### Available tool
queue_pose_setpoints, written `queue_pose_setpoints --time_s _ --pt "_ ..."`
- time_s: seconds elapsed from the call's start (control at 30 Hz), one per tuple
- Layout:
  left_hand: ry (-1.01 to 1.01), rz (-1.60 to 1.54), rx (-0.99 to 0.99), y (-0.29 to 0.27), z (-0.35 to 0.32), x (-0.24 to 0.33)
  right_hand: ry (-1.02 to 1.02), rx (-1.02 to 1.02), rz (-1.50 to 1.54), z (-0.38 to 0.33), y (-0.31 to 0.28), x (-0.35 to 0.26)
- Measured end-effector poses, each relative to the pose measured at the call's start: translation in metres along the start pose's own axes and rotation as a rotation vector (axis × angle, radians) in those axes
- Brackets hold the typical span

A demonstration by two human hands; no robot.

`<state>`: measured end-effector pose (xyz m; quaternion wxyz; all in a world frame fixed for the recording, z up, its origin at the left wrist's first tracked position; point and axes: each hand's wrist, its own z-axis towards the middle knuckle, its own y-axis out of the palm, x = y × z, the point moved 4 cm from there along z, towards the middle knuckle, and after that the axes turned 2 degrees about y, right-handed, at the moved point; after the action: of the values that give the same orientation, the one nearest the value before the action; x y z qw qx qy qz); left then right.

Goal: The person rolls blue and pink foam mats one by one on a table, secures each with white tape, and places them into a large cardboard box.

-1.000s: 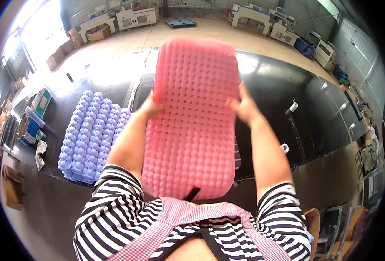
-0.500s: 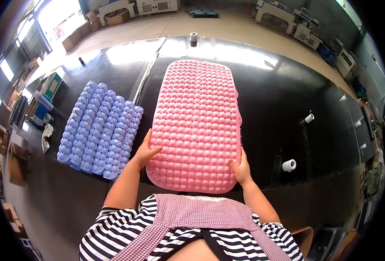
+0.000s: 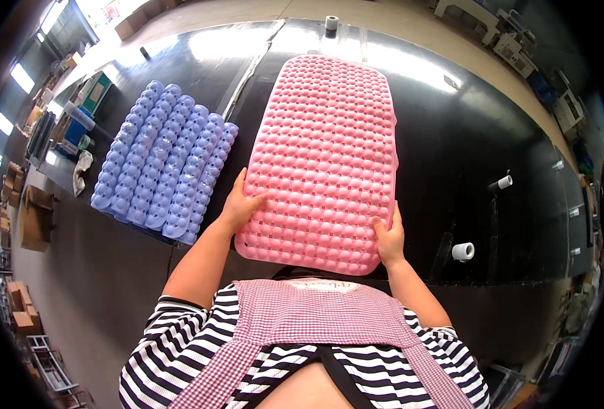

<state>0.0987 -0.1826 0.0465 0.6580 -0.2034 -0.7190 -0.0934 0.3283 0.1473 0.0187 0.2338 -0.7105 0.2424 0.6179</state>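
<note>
A long pink bath mat with rounded corners and rows of round bumps lies lengthwise before me, its near end by my apron. Other pink edges peek out along its right side, so there may be more than one mat. My left hand grips the left edge near the close end, thumb on top and fingers hidden at the side. On the opposite edge my right hand does the same, its thumb pressing the bumps. To the left, several blue bumpy rolls, wrapped in shiny clear film, lie side by side.
The black table stretches out around the mat. White rolls stand or lie at its far edge and on the right. A crumpled white cloth and boxes sit at the left edge. Machines stand beyond.
The whole view has shifted, so the table and mat appear higher in the picture. Both hands keep their hold on the mat's edges; the blue rolls lie as before.
</note>
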Motion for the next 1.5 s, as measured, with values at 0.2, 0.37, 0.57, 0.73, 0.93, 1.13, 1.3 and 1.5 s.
queue_pose_setpoints --time_s 0.2,0.37,0.57,0.73,0.93,1.13,1.3,1.5 --pt "0.051 0.126 -0.055 -0.016 -0.061 -0.006 -0.077 -0.104 -0.307 -0.067 -0.007 -0.018" --pt "0.376 0.609 0.137 -0.014 -0.095 0.016 -0.149 -0.018 -0.518 -0.084 -0.005 -0.026" --pt "-0.016 -0.078 0.078 -0.004 -0.088 0.038 0.229 0.021 0.054 -0.044 -0.024 -0.004" --pt "-0.322 -0.422 -0.077 -0.017 -0.090 0.017 -0.284 0.078 -0.690 -0.046 -0.016 -0.042" --pt "-0.128 -0.408 -0.170 -0.036 -0.077 0.094 -0.013 -0.231 0.340 -0.044 0.005 -0.123" --pt "0.946 -0.476 -0.454 -0.064 -0.076 0.279 -0.855 -0.405 0.550 -0.064 -0.013 -0.289" --pt "1.328 -0.301 0.075 -0.100 -0.025 0.410 -1.153 -0.298 0.448 -0.071 0.026 -0.446" --pt "1.429 -0.321 0.133 -0.059 0.090 0.441 -1.219 -0.354 0.373 0.057 0.025 -0.461"
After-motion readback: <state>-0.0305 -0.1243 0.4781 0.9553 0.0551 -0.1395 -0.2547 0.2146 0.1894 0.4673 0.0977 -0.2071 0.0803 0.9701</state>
